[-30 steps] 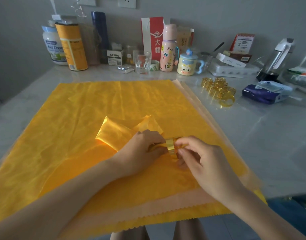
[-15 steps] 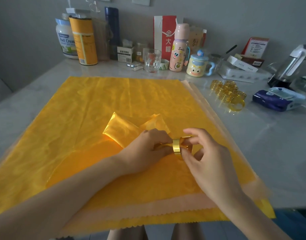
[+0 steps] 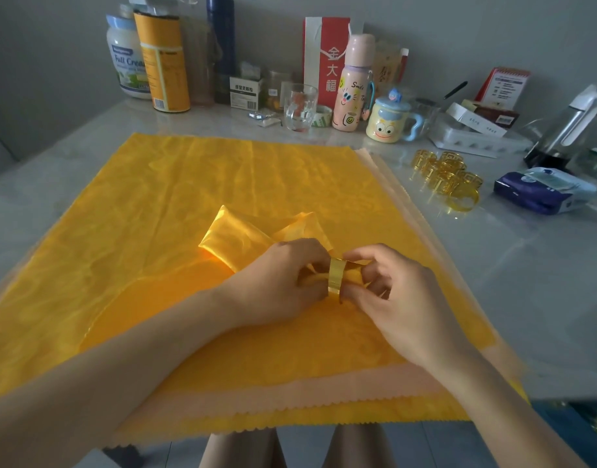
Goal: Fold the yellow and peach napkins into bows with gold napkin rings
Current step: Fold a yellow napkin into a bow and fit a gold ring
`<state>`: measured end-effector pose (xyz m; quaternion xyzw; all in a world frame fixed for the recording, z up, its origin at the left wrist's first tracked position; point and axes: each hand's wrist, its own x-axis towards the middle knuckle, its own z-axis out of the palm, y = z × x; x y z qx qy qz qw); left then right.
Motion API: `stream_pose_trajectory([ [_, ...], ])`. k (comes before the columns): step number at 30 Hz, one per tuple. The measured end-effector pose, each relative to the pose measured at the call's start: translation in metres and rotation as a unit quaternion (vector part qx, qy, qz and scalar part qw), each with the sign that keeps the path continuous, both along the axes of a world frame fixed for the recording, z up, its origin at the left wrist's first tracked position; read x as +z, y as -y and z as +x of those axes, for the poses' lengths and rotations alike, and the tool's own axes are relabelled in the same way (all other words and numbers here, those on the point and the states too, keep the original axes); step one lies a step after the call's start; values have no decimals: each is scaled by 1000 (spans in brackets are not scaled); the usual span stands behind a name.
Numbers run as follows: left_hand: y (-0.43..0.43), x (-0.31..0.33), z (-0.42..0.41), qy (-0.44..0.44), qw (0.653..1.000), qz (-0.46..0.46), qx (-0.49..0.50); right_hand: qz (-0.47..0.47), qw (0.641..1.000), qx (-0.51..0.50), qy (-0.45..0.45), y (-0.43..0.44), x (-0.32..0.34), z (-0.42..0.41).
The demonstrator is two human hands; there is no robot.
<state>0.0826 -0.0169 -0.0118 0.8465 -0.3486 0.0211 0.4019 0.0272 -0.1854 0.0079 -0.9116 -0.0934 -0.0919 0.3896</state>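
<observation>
Head view: the left hand (image 3: 283, 282) curls round the gathered middle of a folded yellow napkin (image 3: 233, 241), whose two puffed lobes fan out up and to the left of the knuckles. The right hand (image 3: 402, 298) pinches a gold napkin ring (image 3: 336, 276) between thumb and fingers, with the ring touching the left fingertips. How far the cloth sits inside the ring is hidden by the fingers.

All this lies on a flat yellow sheet (image 3: 189, 197), which is spread over a peach napkin (image 3: 324, 390) showing along the near and right edges. To the right on the grey table (image 3: 493, 265) is a cluster of spare gold rings (image 3: 445, 173), with a blue tissue pack (image 3: 543, 190) just beside it. Along the back stand an orange canister (image 3: 163, 62), a glass mug (image 3: 300, 106), a pink bottle (image 3: 353, 89) and a cartoon mug (image 3: 388, 123).
</observation>
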Motion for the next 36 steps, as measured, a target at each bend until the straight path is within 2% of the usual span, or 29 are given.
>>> stream_pose_trajectory([
  [4,-5,6,-4,-45,998,-27,-22,14,1000,-3,0,-1,0,2],
  [8,-3,6,-3,12,996,82,-30,43,999,-9,18,-4,-2,1],
  [14,-6,7,0,44,996,75,-10,70,997,-10,35,-4,-3,-2],
  [21,-21,20,3,-58,997,56,-20,61,997,7,47,-6,1,-8],
  [27,-34,25,12,-70,993,93,-14,32,999,1,31,-3,7,-10],
  [29,-40,27,17,-91,992,89,-14,17,1000,8,-23,-1,13,-8],
  [30,-42,28,18,-107,991,81,-19,-8,996,24,-81,1,17,-7],
  [33,-44,26,22,-141,987,70,-29,-158,950,89,-253,4,34,3],
  [34,-44,26,22,-148,986,67,-31,-168,943,99,-271,1,38,8],
  [36,-43,24,24,-155,986,52,-33,-136,953,91,-256,-11,44,18],
])
